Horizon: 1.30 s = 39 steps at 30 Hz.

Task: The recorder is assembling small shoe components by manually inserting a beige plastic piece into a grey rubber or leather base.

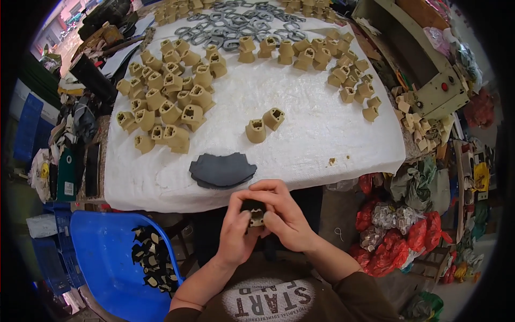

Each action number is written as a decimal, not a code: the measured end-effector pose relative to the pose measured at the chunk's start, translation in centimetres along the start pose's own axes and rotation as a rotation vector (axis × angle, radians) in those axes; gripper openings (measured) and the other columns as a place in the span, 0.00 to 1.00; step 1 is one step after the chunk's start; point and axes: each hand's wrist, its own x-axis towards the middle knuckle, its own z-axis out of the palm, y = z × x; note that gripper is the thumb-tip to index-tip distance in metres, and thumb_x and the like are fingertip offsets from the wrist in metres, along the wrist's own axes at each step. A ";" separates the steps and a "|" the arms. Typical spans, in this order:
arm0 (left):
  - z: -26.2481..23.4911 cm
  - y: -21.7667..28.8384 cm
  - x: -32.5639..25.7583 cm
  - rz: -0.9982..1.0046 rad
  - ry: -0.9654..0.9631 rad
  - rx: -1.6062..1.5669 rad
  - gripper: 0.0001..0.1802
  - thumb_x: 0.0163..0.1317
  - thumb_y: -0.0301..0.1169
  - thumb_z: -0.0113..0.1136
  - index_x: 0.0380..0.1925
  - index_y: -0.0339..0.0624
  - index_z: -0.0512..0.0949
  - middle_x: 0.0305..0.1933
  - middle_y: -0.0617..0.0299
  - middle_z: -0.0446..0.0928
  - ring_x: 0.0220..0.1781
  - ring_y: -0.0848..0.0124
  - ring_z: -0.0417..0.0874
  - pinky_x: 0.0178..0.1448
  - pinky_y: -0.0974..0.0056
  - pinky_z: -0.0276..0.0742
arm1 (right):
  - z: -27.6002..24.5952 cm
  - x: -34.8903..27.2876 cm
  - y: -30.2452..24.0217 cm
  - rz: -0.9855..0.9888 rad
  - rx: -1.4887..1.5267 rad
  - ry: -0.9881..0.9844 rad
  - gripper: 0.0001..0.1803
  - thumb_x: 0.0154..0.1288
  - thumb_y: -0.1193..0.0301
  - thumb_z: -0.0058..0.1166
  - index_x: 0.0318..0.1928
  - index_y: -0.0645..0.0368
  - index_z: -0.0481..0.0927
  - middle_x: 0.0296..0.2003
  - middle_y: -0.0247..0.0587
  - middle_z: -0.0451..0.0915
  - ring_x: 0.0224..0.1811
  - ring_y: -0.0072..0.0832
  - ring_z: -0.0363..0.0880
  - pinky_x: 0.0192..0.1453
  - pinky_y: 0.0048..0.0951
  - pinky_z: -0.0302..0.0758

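Close to my body, in front of the table edge, both hands are closed round one small tan hollow block (pixel 256 218) with a notched opening on top. A dark piece (pixel 251 204), like thin sheet, lies against its far side. My left hand (pixel 235 232) grips the block from the left, thumb near its rim. From the right, my right hand (pixel 284 219) presses with its thumb while its fingers reach over the far side. Just beyond lies a stack of dark grey cut sheets (pixel 222 170). Two more tan blocks (pixel 256 131) stand farther back on the table.
A white sheet (pixel 322 145) covers the table. Many tan blocks (pixel 171 83) crowd its left and far right, with grey oval rings (pixel 236 24) at the back. A blue tub (pixel 102 257) holds dark-covered pieces at lower left; red bags (pixel 391 249) lie at right.
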 end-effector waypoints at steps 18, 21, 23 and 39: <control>-1.6 1.7 0.0 0.527 0.210 0.641 0.46 0.48 0.31 0.69 0.62 0.38 0.52 0.43 0.57 0.68 0.39 0.70 0.72 0.43 0.68 0.70 | -0.6 0.8 -7.2 -0.441 0.602 -0.349 0.07 0.61 0.72 0.49 0.34 0.63 0.75 0.27 0.45 0.77 0.29 0.40 0.72 0.37 0.39 0.69; -1.6 0.9 0.9 0.702 0.250 0.935 0.42 0.43 0.28 0.72 0.58 0.36 0.59 0.42 0.56 0.68 0.39 0.67 0.72 0.44 0.66 0.70 | -0.7 0.1 -2.7 -0.210 -0.387 0.150 0.16 0.52 0.75 0.62 0.42 0.63 0.75 0.37 0.42 0.75 0.32 0.34 0.73 0.39 0.29 0.71; -0.9 0.5 1.4 0.815 0.181 1.179 0.36 0.42 0.25 0.71 0.53 0.35 0.66 0.43 0.53 0.70 0.40 0.61 0.73 0.44 0.63 0.70 | 0.1 -0.9 -0.2 -0.003 -0.312 0.115 0.27 0.56 0.74 0.59 0.57 0.63 0.68 0.42 0.45 0.74 0.34 0.30 0.75 0.41 0.27 0.73; -0.6 0.2 0.5 0.228 -0.061 0.500 0.23 0.63 0.24 0.45 0.60 0.38 0.61 0.50 0.52 0.71 0.41 0.66 0.75 0.43 0.67 0.73 | 0.2 -2.1 2.1 0.237 0.181 -0.047 0.26 0.69 0.69 0.37 0.67 0.51 0.55 0.30 0.37 0.74 0.25 0.20 0.71 0.32 0.21 0.71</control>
